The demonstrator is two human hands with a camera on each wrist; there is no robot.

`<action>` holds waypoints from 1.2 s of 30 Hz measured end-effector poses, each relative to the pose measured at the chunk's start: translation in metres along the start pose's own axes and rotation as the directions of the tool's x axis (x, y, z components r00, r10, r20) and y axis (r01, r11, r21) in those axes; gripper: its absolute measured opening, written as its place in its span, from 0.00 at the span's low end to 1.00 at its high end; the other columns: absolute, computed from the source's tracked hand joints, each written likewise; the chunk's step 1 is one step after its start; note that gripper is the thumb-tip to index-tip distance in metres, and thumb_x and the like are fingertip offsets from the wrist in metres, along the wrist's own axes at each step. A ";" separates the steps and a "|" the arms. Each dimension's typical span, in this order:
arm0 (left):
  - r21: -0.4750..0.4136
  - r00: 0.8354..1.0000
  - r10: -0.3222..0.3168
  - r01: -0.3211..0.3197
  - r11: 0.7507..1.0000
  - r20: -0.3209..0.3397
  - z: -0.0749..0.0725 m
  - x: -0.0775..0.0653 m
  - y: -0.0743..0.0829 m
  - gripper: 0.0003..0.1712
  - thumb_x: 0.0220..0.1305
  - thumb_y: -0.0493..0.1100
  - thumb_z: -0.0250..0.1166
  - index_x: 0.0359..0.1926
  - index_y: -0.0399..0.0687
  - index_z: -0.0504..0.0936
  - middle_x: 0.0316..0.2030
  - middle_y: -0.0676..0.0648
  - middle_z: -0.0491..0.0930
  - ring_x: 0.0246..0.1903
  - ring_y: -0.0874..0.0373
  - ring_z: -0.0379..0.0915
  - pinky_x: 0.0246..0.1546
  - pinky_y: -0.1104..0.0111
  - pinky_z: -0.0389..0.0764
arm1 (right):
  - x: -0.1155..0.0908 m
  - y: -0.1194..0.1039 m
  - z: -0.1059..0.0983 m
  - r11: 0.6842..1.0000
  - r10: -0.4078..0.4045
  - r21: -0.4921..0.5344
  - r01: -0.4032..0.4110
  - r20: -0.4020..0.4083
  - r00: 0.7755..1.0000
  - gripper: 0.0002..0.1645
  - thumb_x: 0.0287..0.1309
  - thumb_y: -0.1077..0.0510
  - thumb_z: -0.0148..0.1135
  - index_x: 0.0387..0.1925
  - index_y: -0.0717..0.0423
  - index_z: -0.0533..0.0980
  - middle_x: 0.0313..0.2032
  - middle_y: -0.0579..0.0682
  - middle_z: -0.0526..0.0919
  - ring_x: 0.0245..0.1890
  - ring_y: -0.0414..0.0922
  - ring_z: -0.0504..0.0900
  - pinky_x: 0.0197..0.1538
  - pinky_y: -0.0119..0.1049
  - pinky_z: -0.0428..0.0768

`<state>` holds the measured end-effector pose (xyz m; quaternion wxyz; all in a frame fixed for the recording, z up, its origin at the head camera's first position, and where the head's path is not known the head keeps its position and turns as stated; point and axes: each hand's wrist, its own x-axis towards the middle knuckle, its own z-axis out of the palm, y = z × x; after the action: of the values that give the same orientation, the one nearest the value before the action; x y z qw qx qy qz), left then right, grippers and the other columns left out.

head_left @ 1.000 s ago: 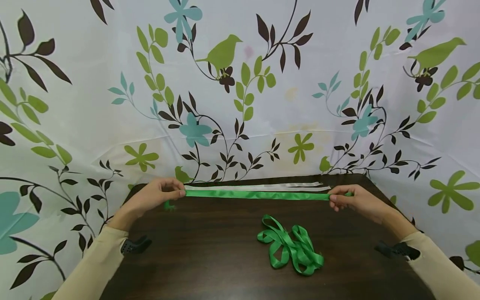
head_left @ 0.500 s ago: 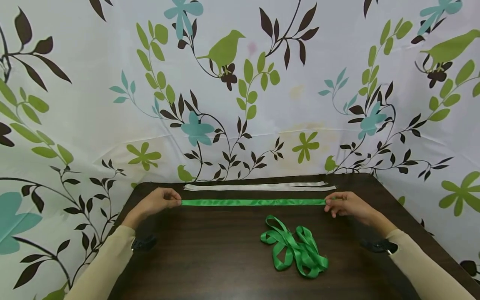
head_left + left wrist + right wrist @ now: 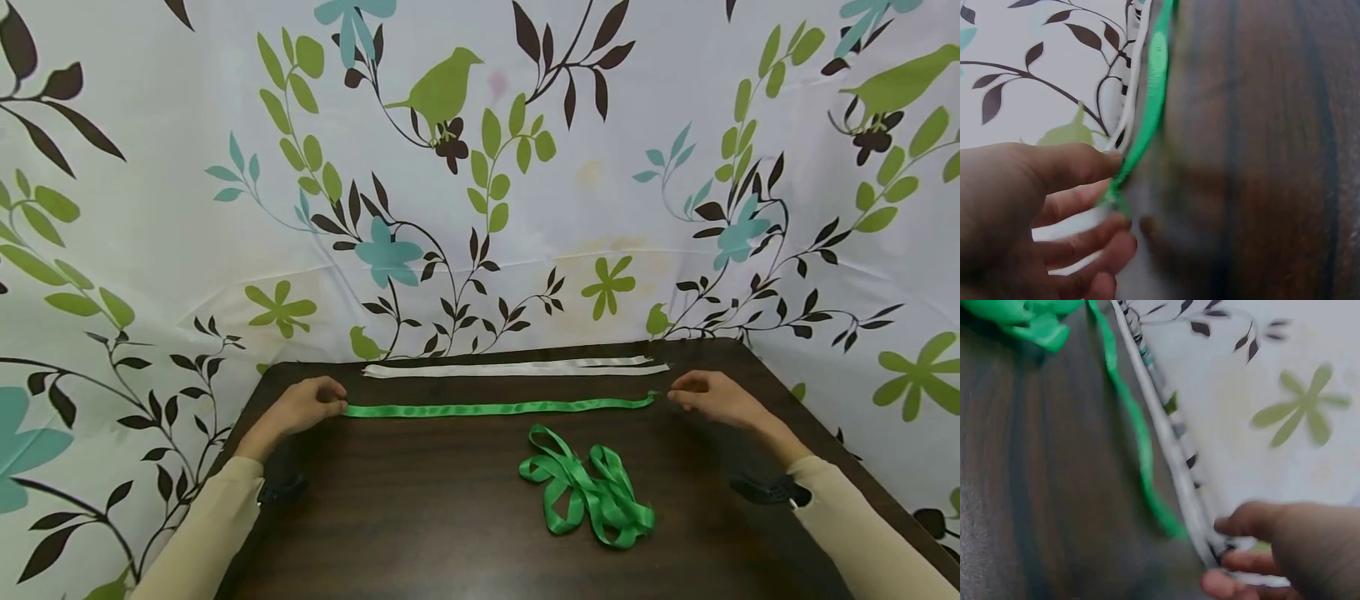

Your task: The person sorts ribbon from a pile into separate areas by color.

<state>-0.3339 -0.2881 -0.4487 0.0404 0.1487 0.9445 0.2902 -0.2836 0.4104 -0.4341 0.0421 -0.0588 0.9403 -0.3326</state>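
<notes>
A strip of green ribbon point(image 3: 495, 409) stretches left to right across the dark table. My left hand point(image 3: 303, 410) pinches its left end; in the left wrist view that end of the ribbon point(image 3: 1155, 94) passes between thumb and fingers point(image 3: 1079, 164). Past the strip's right end hovers my right hand point(image 3: 716, 400), apart from the ribbon point(image 3: 1141, 437), with its fingers loosely bent and nothing held. Closer to the front, right of the middle, lies a loose, looped heap of green ribbon point(image 3: 592, 496).
Two white ribbon strips point(image 3: 510, 367) lie along the back of the table point(image 3: 420, 500), beyond the green strip. Behind the table hangs a white cloth point(image 3: 525, 275) printed with leaves, birds and flowers.
The green strip was held taut between both hands and came down toward the front, clear of the white strips. Now my right hand has let go and moved slightly right; the strip's right part curves.
</notes>
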 end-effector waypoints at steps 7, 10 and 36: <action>0.170 0.992 -0.022 0.043 0.985 -0.124 -0.011 -0.011 0.034 0.25 0.71 0.49 0.65 0.61 0.37 0.77 0.58 0.27 0.69 0.55 0.27 0.67 0.47 0.31 0.64 | -0.025 -0.058 -0.009 0.978 -0.130 -0.167 0.121 -0.043 0.991 0.25 0.71 0.46 0.63 0.55 0.63 0.77 0.43 0.54 0.84 0.40 0.51 0.82 0.36 0.47 0.80; 0.208 0.981 0.009 0.032 0.978 -0.194 -0.008 -0.018 0.062 0.26 0.72 0.49 0.64 0.63 0.39 0.76 0.62 0.27 0.68 0.58 0.25 0.64 0.47 0.29 0.61 | -0.029 -0.087 0.005 0.975 -0.185 -0.122 0.188 0.037 0.982 0.22 0.71 0.47 0.64 0.54 0.60 0.79 0.37 0.48 0.84 0.33 0.47 0.82 0.31 0.43 0.79; 0.103 0.957 0.282 -0.274 0.956 -0.068 0.042 -0.042 0.156 0.14 0.70 0.45 0.68 0.54 0.52 0.82 0.48 0.53 0.83 0.44 0.55 0.80 0.47 0.48 0.76 | -0.008 -0.174 0.121 0.850 -0.294 -0.421 0.317 0.121 0.948 0.11 0.66 0.59 0.66 0.27 0.47 0.75 0.21 0.41 0.70 0.18 0.39 0.67 0.21 0.36 0.64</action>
<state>-0.2469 -0.1559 -0.3964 -0.0465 0.2698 0.9274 0.2547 -0.2472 0.2017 -0.4182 -0.0013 -0.2240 0.9678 -0.1151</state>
